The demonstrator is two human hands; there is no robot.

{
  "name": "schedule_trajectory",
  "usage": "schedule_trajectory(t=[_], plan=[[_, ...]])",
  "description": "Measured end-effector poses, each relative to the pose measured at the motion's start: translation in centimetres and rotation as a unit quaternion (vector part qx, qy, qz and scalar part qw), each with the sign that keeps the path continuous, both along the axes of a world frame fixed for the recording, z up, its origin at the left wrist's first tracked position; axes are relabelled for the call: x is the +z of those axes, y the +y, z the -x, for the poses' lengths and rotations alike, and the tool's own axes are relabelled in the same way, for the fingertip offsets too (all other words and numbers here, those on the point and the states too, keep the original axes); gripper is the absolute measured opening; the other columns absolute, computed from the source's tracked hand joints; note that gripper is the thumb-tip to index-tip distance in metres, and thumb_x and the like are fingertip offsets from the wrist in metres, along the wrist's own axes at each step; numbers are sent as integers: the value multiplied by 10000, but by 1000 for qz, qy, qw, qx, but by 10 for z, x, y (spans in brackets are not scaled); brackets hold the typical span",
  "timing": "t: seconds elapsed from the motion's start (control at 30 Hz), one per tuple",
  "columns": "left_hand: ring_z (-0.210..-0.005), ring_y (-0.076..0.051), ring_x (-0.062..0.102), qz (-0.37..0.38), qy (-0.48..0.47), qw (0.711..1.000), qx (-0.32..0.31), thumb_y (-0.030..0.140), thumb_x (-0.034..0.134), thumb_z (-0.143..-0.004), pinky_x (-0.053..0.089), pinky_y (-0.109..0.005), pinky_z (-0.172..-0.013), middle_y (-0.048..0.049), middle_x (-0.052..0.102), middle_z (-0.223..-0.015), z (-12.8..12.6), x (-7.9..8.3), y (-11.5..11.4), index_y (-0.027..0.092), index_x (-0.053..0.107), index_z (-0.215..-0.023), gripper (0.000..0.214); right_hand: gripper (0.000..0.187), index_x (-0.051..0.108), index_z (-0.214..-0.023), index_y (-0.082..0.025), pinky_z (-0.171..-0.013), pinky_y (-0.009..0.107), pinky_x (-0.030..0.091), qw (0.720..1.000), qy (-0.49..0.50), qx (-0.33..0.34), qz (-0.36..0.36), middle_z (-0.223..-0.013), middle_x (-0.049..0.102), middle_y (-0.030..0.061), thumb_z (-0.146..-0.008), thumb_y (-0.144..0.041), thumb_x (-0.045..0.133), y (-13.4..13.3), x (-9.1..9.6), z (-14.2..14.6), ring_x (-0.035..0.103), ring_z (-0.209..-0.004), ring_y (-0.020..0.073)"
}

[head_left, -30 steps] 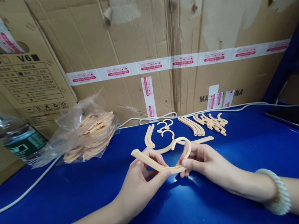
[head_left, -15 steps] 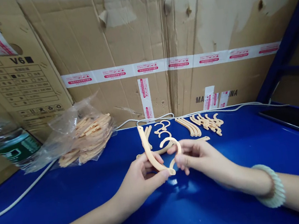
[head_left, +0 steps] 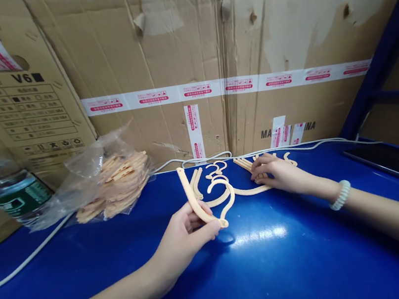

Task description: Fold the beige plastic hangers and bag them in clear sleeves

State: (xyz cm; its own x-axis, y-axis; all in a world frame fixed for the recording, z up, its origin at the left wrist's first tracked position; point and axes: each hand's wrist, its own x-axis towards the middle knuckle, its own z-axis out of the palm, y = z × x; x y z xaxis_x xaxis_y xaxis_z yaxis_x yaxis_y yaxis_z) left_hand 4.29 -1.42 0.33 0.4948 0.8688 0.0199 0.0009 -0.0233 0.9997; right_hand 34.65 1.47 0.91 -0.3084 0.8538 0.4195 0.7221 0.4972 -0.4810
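My left hand (head_left: 189, 231) is closed on a cream plastic hanger arm (head_left: 190, 191), thumb near its lower end. At that end a curved hanger hook (head_left: 232, 194) stands against the arm, its open curl facing left. My right hand (head_left: 276, 173) is over the loose pieces at the back right, fingers apart and curved down, fingertips by a row of hanger arms (head_left: 243, 164). It covers most of the small pieces there; one small curved piece (head_left: 290, 160) shows past it. Behind the held piece, an assembled-looking hanger part (head_left: 252, 191) lies on the table.
More hanger arms (head_left: 197, 182) and several hooks (head_left: 219, 166) lie at the back middle of the blue table (head_left: 242, 283). A plastic bag of cream pieces (head_left: 125, 180) and a water bottle (head_left: 14, 192) stand left. A phone-like black slab (head_left: 393, 165) lies right; cardboard (head_left: 157, 66) walls the back.
My right hand has let go of the hook and moved right and away to the loose pieces. The hook stays with the arm in my left hand, which has shifted slightly left.
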Motion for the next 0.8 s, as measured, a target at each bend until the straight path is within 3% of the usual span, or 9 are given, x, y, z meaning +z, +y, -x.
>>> schedule_trajectory(t=[0.17,0.33,0.47,0.53,0.67,0.8], plan=[[-721,-155,646,-1,0,1000,4,281,803,-708,505,-286,-681,-26,743,-795,1,-2,0,181,573,-847,287,157,756,-784,-231,-920,464,449,997,78,-7,-17,-960,706,91,-821,-369,690,-2,5,3,612,-972,279],[-749,-179,671,0,-11,1000,12,271,814,-699,511,-297,-673,-34,754,-816,1,-5,2,186,570,-879,314,280,687,-1004,-209,-594,323,515,976,215,-14,4,-711,686,33,-932,-455,577,-19,15,25,630,-621,175],[-737,-158,668,-1,-21,1000,13,254,798,-726,505,-274,-664,-15,756,-805,1,-6,2,188,561,-891,296,307,735,-959,-203,-727,347,557,906,417,10,72,-944,747,85,-830,-481,716,-42,20,57,695,-782,202],[-748,-155,671,-2,-19,1000,9,247,790,-738,503,-266,-665,-13,760,-810,1,-7,2,188,560,-894,284,317,756,-885,-202,-745,352,558,872,479,1,97,-995,747,90,-784,-503,756,-51,19,69,693,-769,195],[-756,-151,671,1,-19,1000,7,245,787,-737,489,-252,-655,-10,760,-812,2,-6,1,189,551,-887,285,270,742,-789,-195,-699,298,540,834,534,-34,138,-897,748,56,-708,-433,840,-60,15,79,656,-694,144],[-692,-128,644,2,-24,1000,19,235,800,-705,473,-239,-632,6,742,-773,1,-5,2,187,542,-863,307,347,700,-923,-224,-714,293,541,805,555,-48,203,-985,722,31,-647,-311,891,-62,10,84,672,-776,151]])
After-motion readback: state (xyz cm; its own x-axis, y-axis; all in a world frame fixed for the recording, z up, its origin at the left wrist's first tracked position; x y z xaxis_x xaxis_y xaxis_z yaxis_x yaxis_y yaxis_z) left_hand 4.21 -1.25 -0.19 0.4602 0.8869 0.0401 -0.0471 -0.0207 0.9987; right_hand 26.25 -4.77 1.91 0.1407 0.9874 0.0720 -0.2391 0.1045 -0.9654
